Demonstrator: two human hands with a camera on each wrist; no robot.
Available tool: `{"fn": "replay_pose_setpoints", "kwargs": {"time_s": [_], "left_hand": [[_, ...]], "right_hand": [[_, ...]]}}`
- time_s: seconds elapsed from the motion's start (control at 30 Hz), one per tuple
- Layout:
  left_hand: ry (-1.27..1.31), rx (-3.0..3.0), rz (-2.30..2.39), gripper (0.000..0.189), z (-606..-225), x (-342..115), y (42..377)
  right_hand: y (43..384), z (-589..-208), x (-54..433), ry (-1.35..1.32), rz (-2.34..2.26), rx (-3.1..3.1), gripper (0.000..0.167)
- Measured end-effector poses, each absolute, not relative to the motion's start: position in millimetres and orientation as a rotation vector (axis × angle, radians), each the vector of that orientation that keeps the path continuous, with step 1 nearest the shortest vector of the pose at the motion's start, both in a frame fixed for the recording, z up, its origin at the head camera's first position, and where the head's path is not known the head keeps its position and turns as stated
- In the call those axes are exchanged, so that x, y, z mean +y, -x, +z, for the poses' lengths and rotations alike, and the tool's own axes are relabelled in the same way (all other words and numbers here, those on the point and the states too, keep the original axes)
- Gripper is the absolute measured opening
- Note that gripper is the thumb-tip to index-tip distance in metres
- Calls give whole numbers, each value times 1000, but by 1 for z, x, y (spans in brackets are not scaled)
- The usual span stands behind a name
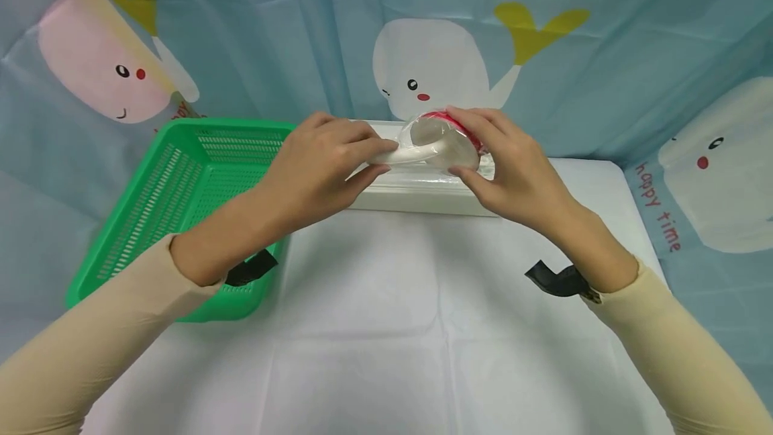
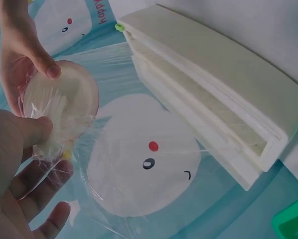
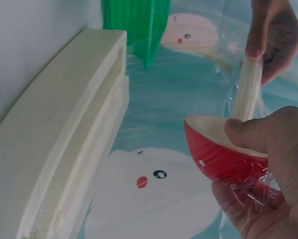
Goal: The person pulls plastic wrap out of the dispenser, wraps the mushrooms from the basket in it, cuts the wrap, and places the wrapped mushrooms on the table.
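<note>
My left hand [image 1: 320, 163] pinches the end of a white spoon [image 1: 407, 154] between thumb and fingers. The spoon's other end lies inside a small bowl [image 3: 214, 154], red outside and white inside, tilted in the air. My right hand [image 1: 516, 163] grips that bowl, its thumb at the rim and its fingers beneath. Clear cling film [image 2: 106, 57] clings around bowl and spoon, wrinkled, and stretches toward a long white cling film dispenser [image 2: 223, 69] behind them. Film covers part of the spoon, so its bowl end is hard to make out.
A green plastic basket [image 1: 129, 233] stands on the left of the white-covered table [image 1: 374, 301], partly behind my left forearm. Behind the table hangs a blue curtain [image 1: 253, 52] with whale prints. Black straps [image 1: 561, 280] stick out at both wrists.
</note>
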State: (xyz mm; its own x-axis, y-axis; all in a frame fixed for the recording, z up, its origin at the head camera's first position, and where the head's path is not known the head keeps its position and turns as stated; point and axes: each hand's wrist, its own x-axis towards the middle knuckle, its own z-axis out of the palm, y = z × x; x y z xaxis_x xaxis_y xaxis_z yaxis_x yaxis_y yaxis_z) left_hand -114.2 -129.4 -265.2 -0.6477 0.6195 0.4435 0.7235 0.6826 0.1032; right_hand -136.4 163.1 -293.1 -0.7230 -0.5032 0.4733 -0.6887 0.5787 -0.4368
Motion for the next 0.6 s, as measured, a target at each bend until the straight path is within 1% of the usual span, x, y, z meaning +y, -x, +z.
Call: {"fn": "replay_pose_setpoints", "kwargs": {"time_s": [0.37, 0.6], "left_hand": [[1069, -2503, -350, 26, -256, -130, 117], [1078, -2506, -315, 26, -250, -130, 120]], "right_hand": [[140, -283, 164, -996, 896, -2516, 71], [140, -276, 165, -984, 858, -2532, 73]]}}
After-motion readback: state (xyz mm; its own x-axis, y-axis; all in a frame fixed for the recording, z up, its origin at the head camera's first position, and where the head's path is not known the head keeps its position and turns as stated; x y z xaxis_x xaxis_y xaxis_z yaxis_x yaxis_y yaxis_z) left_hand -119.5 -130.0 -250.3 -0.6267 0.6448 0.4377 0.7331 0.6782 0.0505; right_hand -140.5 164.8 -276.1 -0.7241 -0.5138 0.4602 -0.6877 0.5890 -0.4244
